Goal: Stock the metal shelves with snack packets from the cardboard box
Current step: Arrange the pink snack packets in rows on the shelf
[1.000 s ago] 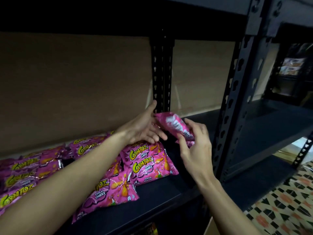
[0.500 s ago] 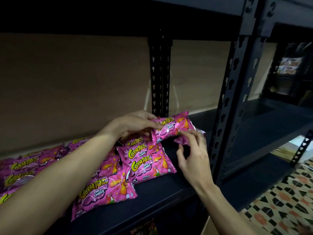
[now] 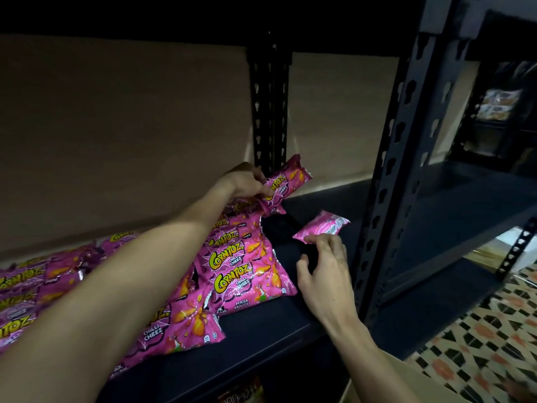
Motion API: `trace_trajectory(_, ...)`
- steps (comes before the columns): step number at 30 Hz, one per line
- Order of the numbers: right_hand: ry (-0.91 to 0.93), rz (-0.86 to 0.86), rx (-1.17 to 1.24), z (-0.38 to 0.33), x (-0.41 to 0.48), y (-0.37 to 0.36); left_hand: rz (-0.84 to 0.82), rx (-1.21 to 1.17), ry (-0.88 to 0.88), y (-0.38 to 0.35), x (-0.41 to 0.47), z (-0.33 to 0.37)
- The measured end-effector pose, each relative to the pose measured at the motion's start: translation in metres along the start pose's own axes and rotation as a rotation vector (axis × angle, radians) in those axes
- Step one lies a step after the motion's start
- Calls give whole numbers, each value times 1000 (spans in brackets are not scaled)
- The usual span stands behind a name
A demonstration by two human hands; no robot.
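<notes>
Several pink Corntoz snack packets [image 3: 247,271] lie in overlapping rows on the black metal shelf [image 3: 261,330]. My left hand [image 3: 247,181] grips one pink packet [image 3: 287,181] by its left end and holds it tilted up at the back of the shelf, above the rows. Another pink packet [image 3: 322,226] lies back side up on the shelf to the right. My right hand [image 3: 322,266] hovers just below it with fingers loosely spread; its fingertips touch or nearly touch the packet's near edge.
Black slotted uprights stand at the back [image 3: 268,112] and at the front right [image 3: 406,141]. A cardboard box corner [image 3: 406,385] shows at the bottom right. A second dark shelf unit [image 3: 465,216] stands to the right over a patterned tile floor [image 3: 494,330].
My left hand took the upper packet alone and lifted it back and up. My right hand let go of the other packet, which now lies on the shelf, and drew back toward me.
</notes>
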State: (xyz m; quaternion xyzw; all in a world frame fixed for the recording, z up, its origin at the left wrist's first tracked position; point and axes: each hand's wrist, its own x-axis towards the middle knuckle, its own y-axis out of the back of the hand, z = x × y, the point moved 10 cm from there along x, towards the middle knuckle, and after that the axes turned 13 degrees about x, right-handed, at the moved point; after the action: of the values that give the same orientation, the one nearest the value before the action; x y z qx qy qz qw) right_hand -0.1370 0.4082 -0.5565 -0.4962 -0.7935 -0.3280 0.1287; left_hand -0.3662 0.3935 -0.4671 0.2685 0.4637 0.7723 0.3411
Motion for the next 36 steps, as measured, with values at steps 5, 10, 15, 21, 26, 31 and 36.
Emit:
trace_trajectory(5,6,6,3,-1,-1,1,-105,170,4,-22,7,-6)
trace_trajectory(10,12,17,-2,-2,-1,2,-138,215,5,-34,9,-11)
trace_trajectory(15,9,15,-7,-2,-1,2,-109,214,28,-29,12,-16)
trace_trajectory(21,6,18,-6,-2,-2,2,-133,256,26,-34,9,-29)
trace_trajectory(26,-3,22,-9,-1,-1,1,-120,270,21,-32,8,-40)
trace_trajectory(31,1,29,-17,-2,-1,2,-93,284,27,-29,5,-48)
trace_trajectory(36,-13,21,-20,-2,-1,2,-105,270,30,-28,2,-56)
